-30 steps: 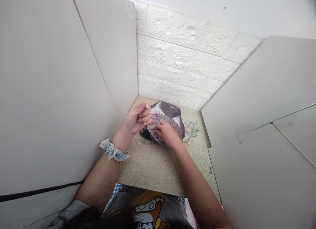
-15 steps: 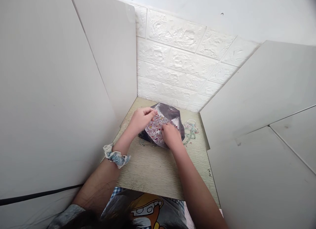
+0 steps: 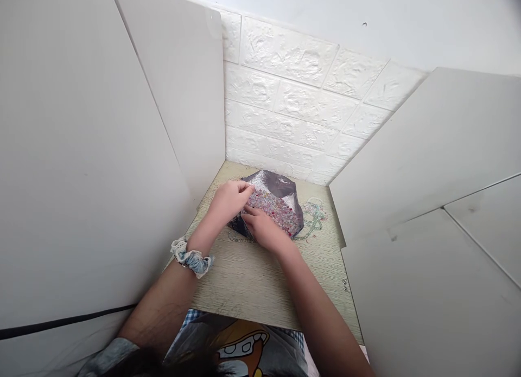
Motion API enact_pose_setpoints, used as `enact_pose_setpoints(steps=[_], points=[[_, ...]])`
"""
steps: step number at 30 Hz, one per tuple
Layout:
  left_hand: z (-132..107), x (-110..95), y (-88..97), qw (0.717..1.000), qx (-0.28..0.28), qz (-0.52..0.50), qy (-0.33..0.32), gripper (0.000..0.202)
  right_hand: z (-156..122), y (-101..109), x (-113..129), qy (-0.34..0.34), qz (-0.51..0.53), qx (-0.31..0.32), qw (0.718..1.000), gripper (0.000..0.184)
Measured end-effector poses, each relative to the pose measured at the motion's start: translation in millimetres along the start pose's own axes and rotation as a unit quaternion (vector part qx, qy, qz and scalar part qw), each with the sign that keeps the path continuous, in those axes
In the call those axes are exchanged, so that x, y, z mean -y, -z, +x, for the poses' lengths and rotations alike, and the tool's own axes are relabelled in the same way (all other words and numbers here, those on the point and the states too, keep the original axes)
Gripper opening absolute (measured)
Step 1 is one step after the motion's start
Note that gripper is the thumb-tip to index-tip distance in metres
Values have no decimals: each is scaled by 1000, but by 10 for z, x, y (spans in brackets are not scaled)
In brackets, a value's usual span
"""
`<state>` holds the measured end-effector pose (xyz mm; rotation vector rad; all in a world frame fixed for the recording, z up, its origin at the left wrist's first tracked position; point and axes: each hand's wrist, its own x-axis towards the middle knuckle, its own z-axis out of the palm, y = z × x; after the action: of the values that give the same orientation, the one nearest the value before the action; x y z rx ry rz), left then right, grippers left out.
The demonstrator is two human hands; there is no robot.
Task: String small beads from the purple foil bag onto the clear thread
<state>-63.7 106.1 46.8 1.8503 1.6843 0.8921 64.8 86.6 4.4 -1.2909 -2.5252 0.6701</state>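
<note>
A dark shiny tray (image 3: 277, 183) full of small pink and mixed-colour beads (image 3: 277, 208) lies on the wooden desk (image 3: 252, 279). My left hand (image 3: 228, 199) rests at the tray's left edge with its fingers curled in a pinch over the beads. My right hand (image 3: 262, 228) lies at the tray's near edge, fingertips pressed together in the beads. What either hand pinches is too small to make out. A blue scrunchie (image 3: 191, 256) sits on my left wrist.
Strung bead pieces (image 3: 313, 214) lie on the desk to the right of the tray. White panels (image 3: 101, 149) close in the desk on the left and the right, a white brick wall (image 3: 293, 106) at the back. A black cable (image 3: 61, 321) runs at lower left.
My left hand came down from above the tray to its left edge. My right hand shifted leftward along the tray's near edge.
</note>
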Motion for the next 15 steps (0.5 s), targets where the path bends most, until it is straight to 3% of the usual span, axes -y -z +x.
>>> enact_pose_setpoints(steps=[5, 10, 15], points=[[7, 29, -13, 1000, 8, 17, -6, 34, -66, 67, -123, -48, -32, 11, 998, 36], [6, 20, -16, 1000, -2, 23, -21, 33, -101, 216, -204, -110, -106, 42, 987, 23], [-6, -11, -11, 999, 0, 28, -38, 31, -110, 271, -228, -201, -153, 5, 968, 20]])
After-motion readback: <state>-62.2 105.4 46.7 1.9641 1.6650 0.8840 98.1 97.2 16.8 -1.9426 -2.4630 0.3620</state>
